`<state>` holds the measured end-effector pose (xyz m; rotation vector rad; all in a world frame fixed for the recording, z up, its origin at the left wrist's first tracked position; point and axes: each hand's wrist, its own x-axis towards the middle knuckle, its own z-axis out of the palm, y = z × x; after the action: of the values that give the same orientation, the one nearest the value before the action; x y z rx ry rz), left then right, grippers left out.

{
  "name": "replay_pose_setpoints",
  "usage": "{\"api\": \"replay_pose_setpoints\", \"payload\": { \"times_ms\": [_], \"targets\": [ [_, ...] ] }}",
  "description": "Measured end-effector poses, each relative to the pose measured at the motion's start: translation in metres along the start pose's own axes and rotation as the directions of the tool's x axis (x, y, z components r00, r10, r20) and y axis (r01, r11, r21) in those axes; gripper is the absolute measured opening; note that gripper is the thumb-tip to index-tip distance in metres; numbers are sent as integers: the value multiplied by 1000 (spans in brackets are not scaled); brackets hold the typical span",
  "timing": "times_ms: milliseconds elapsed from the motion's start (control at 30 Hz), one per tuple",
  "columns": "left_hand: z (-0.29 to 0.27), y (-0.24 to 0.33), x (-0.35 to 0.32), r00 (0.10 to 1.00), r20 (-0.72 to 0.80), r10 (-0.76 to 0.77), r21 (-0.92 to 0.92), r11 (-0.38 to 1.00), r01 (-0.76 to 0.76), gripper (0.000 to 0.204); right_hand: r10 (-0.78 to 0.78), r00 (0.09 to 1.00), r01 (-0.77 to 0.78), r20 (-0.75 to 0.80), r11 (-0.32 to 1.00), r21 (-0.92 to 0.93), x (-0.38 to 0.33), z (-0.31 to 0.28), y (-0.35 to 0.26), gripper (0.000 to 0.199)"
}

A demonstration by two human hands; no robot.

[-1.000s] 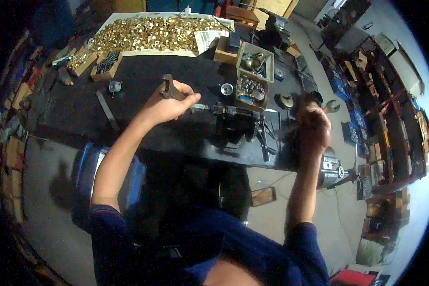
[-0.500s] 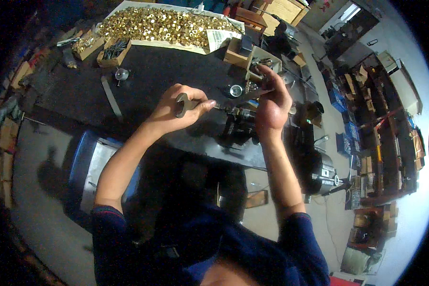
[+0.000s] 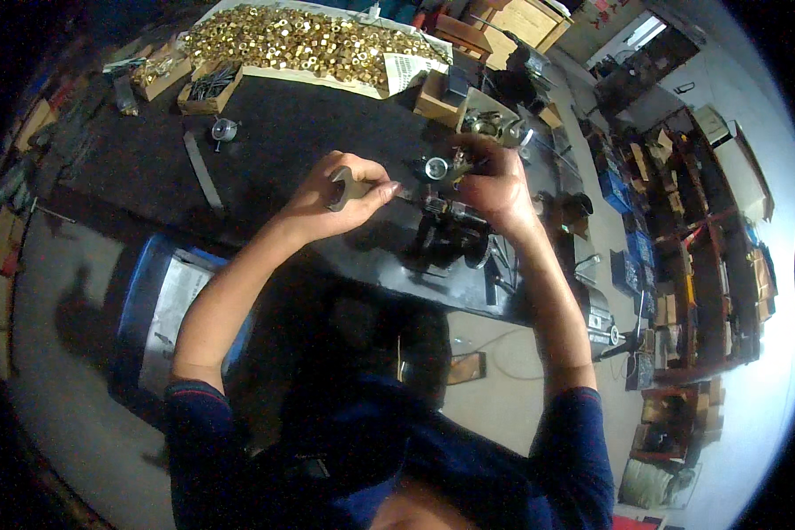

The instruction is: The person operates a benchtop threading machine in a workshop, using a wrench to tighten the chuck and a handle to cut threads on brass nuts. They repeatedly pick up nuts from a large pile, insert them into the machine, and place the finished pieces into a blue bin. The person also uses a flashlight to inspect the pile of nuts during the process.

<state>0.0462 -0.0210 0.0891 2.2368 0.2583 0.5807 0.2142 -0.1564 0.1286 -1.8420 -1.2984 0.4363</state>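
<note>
The wrench (image 3: pixel 352 190) is dull metal, the nuts (image 3: pixel 296 49) glossy metal.

Wrench (image 3: pixel 351 191) in left grip (image 3: pixel 316 210), fixture (image 3: pixel 443 234) right, nuts (image 3: pixel 300 42) behind.

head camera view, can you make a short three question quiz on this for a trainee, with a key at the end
1. Multiple choice: what does the left hand hold? a) a hammer b) an open-end wrench c) pliers
2. Fill in: the brass-coloured nuts lie spread out on a sheet of ____.
3. True or false: the flat metal strip lies to the left of the left hand.

Key: 1. b; 2. paper; 3. true.
</note>
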Motion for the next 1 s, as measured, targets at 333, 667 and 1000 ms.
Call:
{"api": "replay_pose_setpoints", "payload": {
  "times_ms": [333,667,1000],
  "targets": [
    [8,-4,2,995,-56,87,65,994,-83,17,-112,986,92,-126,984,-152,-8,14,-8,49],
    [9,-4,-1,984,-55,169,87,983,-164,11,-145,986,127,-78,973,-194,-4,12,-15,45],
    [7,0,-2,988,-39,152,91,985,-148,17,-144,990,138,-9,965,-224,5,11,-11,48]
  ]
}}
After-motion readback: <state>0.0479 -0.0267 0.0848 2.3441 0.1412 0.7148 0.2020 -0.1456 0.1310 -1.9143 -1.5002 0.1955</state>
